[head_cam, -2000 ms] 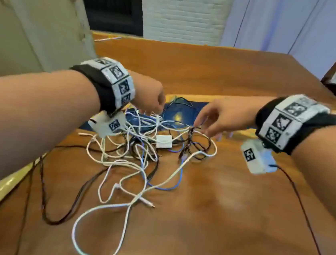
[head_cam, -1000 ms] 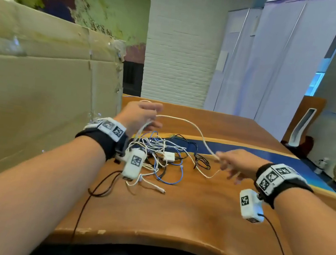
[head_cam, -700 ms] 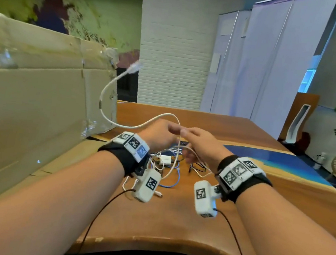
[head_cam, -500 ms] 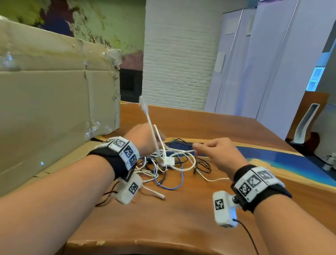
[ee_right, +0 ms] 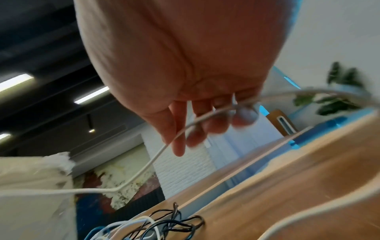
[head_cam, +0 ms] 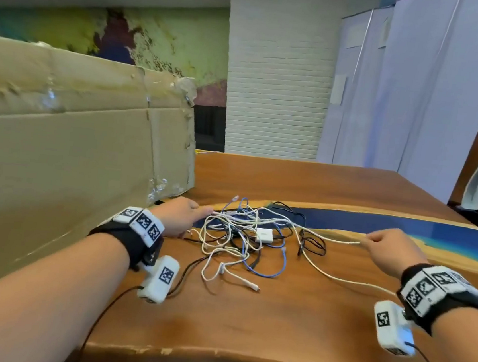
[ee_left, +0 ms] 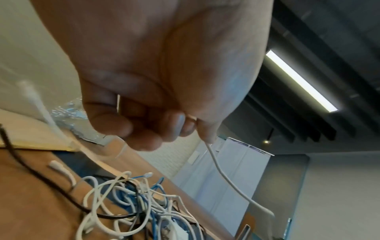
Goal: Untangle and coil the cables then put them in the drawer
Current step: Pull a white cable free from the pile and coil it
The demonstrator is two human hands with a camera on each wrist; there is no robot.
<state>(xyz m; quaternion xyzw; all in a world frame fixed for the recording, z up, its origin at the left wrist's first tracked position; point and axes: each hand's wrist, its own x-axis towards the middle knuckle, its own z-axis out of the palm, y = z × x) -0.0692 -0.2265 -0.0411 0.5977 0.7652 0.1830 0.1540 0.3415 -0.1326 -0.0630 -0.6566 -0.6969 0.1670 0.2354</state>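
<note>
Both hands' grips pinch white cable (head_cam: 329, 239), stretched between.

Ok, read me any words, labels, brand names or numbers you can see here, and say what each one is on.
No readable text anywhere.
Wristbands: black-and-white square code patterns only, no letters or numbers.
Wrist cameras: the same kind of pattern.
White adapter in the cable tangle: no marking legible.

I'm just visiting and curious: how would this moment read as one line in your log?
step: untangling | left hand: pinches white cable | right hand: holds same cable, stretched over cable tangle | table | coiled: none | drawer: unseen
</note>
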